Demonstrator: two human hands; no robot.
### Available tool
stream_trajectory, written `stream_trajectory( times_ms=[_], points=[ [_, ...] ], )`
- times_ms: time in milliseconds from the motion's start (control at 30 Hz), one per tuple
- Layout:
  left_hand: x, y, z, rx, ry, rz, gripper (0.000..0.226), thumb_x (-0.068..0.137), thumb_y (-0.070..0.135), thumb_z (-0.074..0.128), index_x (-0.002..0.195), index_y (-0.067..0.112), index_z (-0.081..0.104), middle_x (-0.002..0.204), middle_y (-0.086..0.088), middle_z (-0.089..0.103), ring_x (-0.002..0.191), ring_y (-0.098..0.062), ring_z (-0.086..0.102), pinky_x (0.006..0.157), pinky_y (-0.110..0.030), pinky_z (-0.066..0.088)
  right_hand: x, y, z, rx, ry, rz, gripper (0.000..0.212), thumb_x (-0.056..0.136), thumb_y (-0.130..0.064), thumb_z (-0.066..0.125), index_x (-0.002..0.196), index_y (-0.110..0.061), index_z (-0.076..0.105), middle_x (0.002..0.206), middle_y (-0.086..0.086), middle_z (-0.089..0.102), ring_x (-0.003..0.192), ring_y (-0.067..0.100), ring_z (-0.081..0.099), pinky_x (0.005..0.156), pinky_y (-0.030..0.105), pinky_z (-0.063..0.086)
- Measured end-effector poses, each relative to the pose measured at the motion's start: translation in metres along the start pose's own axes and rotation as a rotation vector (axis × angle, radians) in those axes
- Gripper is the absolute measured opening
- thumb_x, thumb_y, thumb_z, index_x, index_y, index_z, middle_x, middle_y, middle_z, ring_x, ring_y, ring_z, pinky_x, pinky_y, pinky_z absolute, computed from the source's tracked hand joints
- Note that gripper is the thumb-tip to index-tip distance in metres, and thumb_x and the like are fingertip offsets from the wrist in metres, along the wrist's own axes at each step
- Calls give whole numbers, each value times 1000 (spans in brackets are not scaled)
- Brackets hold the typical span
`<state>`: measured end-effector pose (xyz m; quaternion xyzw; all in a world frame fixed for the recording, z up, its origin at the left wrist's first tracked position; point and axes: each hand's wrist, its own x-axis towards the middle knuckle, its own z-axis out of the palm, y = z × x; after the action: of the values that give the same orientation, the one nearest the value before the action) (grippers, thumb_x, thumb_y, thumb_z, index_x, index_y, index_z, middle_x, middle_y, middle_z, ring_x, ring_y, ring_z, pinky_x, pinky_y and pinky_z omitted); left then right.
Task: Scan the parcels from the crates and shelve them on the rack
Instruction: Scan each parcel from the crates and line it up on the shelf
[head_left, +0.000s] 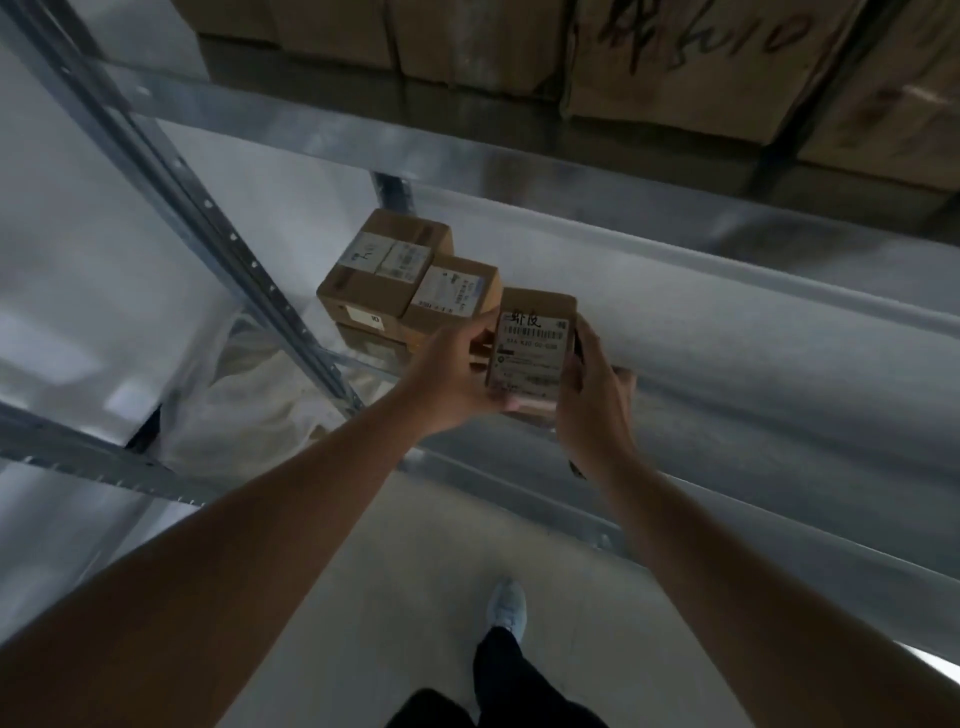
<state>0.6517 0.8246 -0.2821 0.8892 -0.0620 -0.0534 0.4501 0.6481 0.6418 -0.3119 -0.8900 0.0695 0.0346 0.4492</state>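
Both hands, left hand and right hand, clasp a labelled parcel mid-frame, its long axis pointing toward the rack shelf, just right of two shelved boxes.

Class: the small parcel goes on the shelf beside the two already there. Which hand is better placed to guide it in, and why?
Probably the left hand: it holds the small parcel on the side facing the shelved parcels. The right hand grips the outer edge and can steady it.
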Motion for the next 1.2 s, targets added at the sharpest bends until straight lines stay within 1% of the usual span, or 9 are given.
stream_trajectory(
  times_ms=[133, 267, 433, 533, 667, 800, 900, 1067, 1200],
  points=[
    [38, -19, -2, 57, -21, -38, 84, 65, 26, 99, 139, 20, 59, 118, 11, 71, 108, -11, 69, 95, -38, 62, 38, -3, 8, -21, -22, 78, 49, 115, -35, 28, 162, -50, 27, 126, 12, 48, 80, 5, 39, 62, 21, 31],
    [64, -35, -2, 115, -73, -29, 75, 65, 32, 97, 131, 22, 62, 116, 11, 72, 106, -11, 70, 93, -38, 63, 62, -3, 20, -35, -21, 112, 48, 116, -36, 26, 162, -49, 28, 126, 10, 50, 80, 4, 38, 62, 17, 31],
    [88, -48, -7, 176, -115, -16, 75, 62, 34, 98, 128, 21, 65, 118, 8, 73, 108, -14, 70, 94, -40, 63, 80, -2, 40, -30, 15, 194, 49, 115, -29, 26, 159, -51, 31, 130, 10, 52, 80, 2, 37, 60, 16, 31],
    [98, -52, -8, 261, -117, -13, 80, 62, 36, 99, 132, 19, 64, 119, 7, 60, 114, -16, 58, 104, -39, 54, 87, 1, 46, -19, 37, 229, 47, 116, -31, 26, 158, -51, 34, 131, 8, 52, 81, 3, 39, 61, 16, 31],
    [107, -59, -12, 383, -126, -76, 100, 59, 48, 99, 145, 20, 58, 136, -1, 46, 130, -24, 41, 116, -48, 41, 96, 8, 57, -23, 25, 272, 47, 115, -33, 28, 158, -53, 33, 133, 7, 52, 81, 3, 38, 61, 18, 32],
    [110, -62, -16, 418, -148, -70, 101, 62, 42, 100, 148, 15, 55, 145, -4, 43, 137, -27, 38, 121, -52, 35, 100, 15, 71, -37, 20, 298, 47, 115, -33, 30, 158, -52, 34, 135, 5, 55, 81, 0, 39, 59, 15, 30],
    [110, -64, -17, 477, -161, -38, 98, 63, 43, 99, 146, 14, 57, 149, -5, 41, 141, -30, 36, 124, -54, 31, 102, 19, 79, -23, 14, 317, 48, 114, -33, 29, 157, -54, 35, 133, 6, 55, 82, 1, 38, 60, 19, 31],
    [113, -69, -17, 556, -175, 28, 94, 65, 51, 95, 144, 16, 59, 146, -3, 42, 137, -30, 37, 122, -51, 34, 105, 21, 81, -22, 10, 329, 51, 114, -30, 29, 157, -55, 33, 131, 8, 51, 82, 3, 35, 59, 21, 31],
    [113, -70, -20, 594, -171, 58, 94, 66, 53, 94, 145, 16, 59, 149, -3, 43, 140, -29, 38, 121, -54, 36, 107, 23, 85, -22, 25, 315, 50, 114, -29, 28, 156, -56, 33, 128, 8, 51, 83, 7, 38, 63, 23, 35]
  ],
)
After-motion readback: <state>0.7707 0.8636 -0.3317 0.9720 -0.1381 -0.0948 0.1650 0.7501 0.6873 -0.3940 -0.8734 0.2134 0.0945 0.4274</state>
